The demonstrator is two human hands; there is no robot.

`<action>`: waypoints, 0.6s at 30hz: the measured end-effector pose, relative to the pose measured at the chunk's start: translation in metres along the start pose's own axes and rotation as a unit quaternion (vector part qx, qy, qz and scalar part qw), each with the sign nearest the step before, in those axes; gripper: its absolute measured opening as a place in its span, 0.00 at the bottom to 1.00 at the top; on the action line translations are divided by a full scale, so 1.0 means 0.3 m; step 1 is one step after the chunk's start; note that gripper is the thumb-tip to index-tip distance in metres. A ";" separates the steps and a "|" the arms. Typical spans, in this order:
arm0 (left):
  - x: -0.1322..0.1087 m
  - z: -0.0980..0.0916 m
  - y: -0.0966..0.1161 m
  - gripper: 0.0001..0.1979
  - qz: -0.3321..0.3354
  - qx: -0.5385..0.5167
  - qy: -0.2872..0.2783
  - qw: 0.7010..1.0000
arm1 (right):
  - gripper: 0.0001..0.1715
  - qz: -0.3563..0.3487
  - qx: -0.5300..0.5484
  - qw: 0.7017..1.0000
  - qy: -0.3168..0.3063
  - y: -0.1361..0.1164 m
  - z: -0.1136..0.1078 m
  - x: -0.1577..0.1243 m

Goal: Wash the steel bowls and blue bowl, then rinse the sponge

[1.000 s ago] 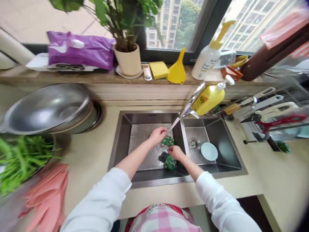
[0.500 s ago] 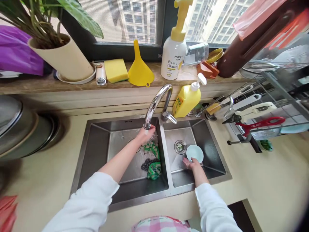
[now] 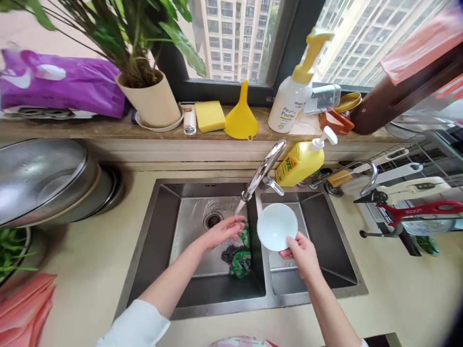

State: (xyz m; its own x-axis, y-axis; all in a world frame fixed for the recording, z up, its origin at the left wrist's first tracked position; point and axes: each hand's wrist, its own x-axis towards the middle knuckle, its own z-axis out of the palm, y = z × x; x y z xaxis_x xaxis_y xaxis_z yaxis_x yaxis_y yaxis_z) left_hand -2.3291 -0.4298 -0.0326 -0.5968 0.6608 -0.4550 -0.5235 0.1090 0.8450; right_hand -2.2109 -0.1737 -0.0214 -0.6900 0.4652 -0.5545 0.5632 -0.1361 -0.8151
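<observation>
Double steel sink (image 3: 159,231) under the window. Your right hand (image 3: 302,251) grips the white bowl (image 3: 277,226) over the divider, mouth tilted toward you, far rim hidden. Left hand (image 3: 222,231) open, flat under the tap (image 3: 261,171) stream, green scourer (image 3: 241,258) just beside

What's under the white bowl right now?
The right hand holds the white bowl over the sink divider and right basin. That basin's drain is hidden behind it.
</observation>
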 end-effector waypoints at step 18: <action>-0.096 -0.249 -0.261 0.38 0.012 -0.127 0.350 0.928 | 0.07 0.027 -0.340 0.939 -0.052 0.248 0.646 0.313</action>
State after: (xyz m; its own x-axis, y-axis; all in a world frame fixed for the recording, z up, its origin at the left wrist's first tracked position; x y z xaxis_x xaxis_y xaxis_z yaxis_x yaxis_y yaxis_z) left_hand -2.3162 -0.5129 -0.1066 -0.8129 0.0061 -0.5823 -0.5775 -0.1367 0.8048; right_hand -2.3220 -0.3097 -0.1667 -0.6722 0.3819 -0.6343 0.7349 0.4486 -0.5086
